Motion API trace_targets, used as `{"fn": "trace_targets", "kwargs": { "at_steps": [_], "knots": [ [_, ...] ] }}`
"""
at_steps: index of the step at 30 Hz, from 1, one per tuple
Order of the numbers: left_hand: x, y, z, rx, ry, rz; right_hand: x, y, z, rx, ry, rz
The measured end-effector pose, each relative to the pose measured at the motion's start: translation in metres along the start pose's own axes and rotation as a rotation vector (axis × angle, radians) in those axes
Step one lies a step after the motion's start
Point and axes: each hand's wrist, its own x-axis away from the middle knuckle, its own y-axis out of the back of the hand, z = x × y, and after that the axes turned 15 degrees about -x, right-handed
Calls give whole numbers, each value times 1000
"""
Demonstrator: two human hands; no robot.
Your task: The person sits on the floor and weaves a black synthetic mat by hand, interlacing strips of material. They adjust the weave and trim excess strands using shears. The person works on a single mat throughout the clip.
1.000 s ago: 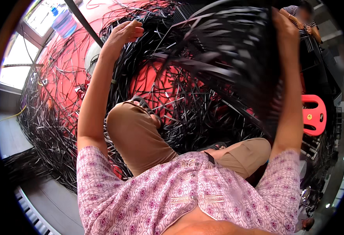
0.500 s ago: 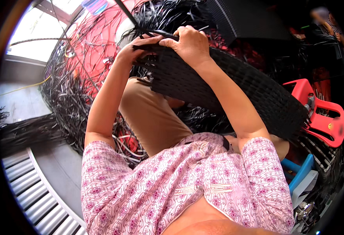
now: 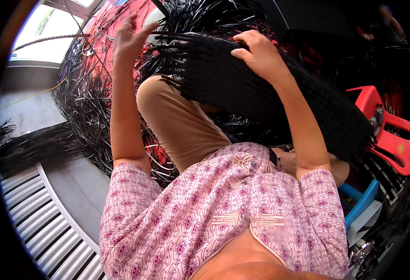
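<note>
A black woven strip panel [image 3: 223,74] slants across my raised knee, its loose strip ends [image 3: 170,56] fringing out on the left. My right hand [image 3: 263,56] is at its upper edge, thumb on the near face and fingers curled over the top. My left hand [image 3: 132,39] is lifted off to the left of the fringe, thumb and fingers apart, slightly blurred, with nothing seen in it. Around both hands lie tangled black flat strips [image 3: 200,16].
A red plastic chair [image 3: 396,144] stands at the right, above a blue plastic piece [image 3: 363,203]. Heaps of black strips [image 3: 90,116] cover red material on the left. A roller conveyor [image 3: 51,224] runs along the lower left. A dark box-like object [image 3: 307,18] is at the back.
My left hand has let go of the panel's upper left corner and moved up and left. My right hand has shifted right along the edge. The fringe now hangs free.
</note>
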Motion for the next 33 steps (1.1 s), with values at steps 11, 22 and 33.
{"fn": "trace_targets", "kwargs": {
  "at_steps": [11,22,33],
  "knots": [
    [-8,-62,-24,290,-288,760,222,236,-37,511,-178,-910],
    [-28,-72,2,366,-112,814,359,365,-125,178,-882,-1020],
    [-24,-62,-25,256,-209,754,351,372,-130,190,-1014,-903]
  ]
}}
